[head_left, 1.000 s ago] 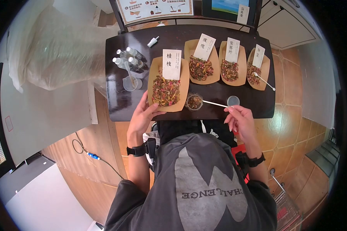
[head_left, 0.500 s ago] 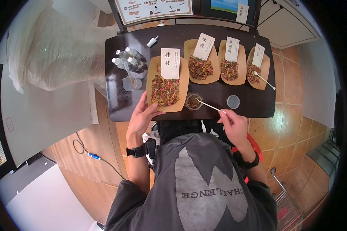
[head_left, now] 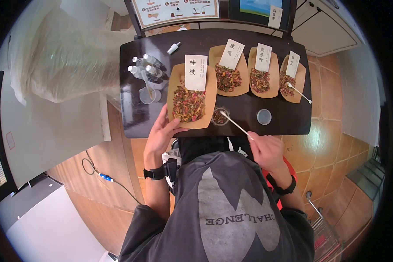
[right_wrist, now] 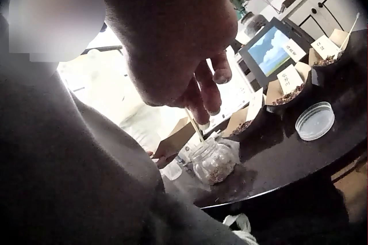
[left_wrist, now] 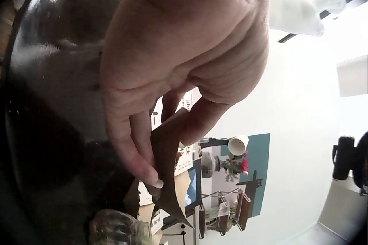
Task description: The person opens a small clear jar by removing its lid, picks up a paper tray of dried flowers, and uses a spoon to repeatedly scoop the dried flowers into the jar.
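My left hand (head_left: 161,133) grips the near left corner of a brown paper tray (head_left: 174,81), its thumb over the rim. Dried flowers and herbs (head_left: 188,104) fill the tray, and a white label card (head_left: 196,72) stands at its far end. In the left wrist view, the fingers (left_wrist: 133,159) hold the tray's edge from outside. My right hand (head_left: 267,150) pinches the handle end of a thin white spoon (head_left: 239,125). The spoon's far end is at the mouth of a small glass jar (right_wrist: 210,156), which has dried herbs inside and stands just right of the tray.
A round clear lid (head_left: 263,116) lies right of the jar. Further back stand several labelled trays (head_left: 244,89); another white spoon (head_left: 300,93) lies across the rightmost one. Small bottles (head_left: 147,65) and a clear cup (head_left: 146,95) are at the left, a white-capped piece (head_left: 174,47) behind.
My right hand has moved left and nearer my body, so the spoon now slants more steeply to the jar. My left hand keeps its hold, with the tray shifted only slightly.
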`<state>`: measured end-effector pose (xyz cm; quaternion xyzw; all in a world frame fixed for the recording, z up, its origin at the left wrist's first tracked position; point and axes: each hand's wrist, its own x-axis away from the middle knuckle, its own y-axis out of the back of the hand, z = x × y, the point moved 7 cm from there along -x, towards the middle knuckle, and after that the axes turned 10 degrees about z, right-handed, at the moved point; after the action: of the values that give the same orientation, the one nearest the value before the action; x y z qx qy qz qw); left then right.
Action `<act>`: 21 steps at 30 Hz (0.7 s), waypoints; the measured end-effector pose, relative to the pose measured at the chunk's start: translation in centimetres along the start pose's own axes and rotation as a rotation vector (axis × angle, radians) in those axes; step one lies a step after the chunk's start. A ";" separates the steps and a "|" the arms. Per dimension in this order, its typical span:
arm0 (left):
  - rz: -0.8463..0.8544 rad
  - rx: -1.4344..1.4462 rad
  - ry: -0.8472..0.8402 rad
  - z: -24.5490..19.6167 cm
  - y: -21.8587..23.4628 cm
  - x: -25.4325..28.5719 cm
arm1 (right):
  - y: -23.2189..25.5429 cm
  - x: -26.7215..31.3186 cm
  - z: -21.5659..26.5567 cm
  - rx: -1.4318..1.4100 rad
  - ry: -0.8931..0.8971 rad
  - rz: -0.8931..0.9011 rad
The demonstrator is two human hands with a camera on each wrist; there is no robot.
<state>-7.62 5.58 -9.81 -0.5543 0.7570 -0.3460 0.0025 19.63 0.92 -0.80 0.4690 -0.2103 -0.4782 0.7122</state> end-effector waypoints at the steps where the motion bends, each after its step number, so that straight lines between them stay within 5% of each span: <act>1: 0.000 0.005 -0.001 0.0 0.0 0.1 | 0.4 -0.3 0.2 -0.001 0.005 0.000; 4: 0.020 0.009 0.003 0.0 -0.3 0.1 | 2.4 -0.6 -1.1 -0.422 -0.202 -0.219; 7: 0.027 -0.009 0.020 0.1 -1.1 -0.1 | 0.9 -1.7 -2.1 -0.746 -0.409 -0.140; 21: 0.054 -0.056 0.029 -0.2 -3.3 -0.5 | -6.3 -4.9 -3.9 -1.203 -0.627 0.107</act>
<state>-4.79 5.64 -8.11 -0.5286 0.7809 -0.3325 -0.0147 17.25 6.37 -7.41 -0.1805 -0.1270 -0.5894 0.7771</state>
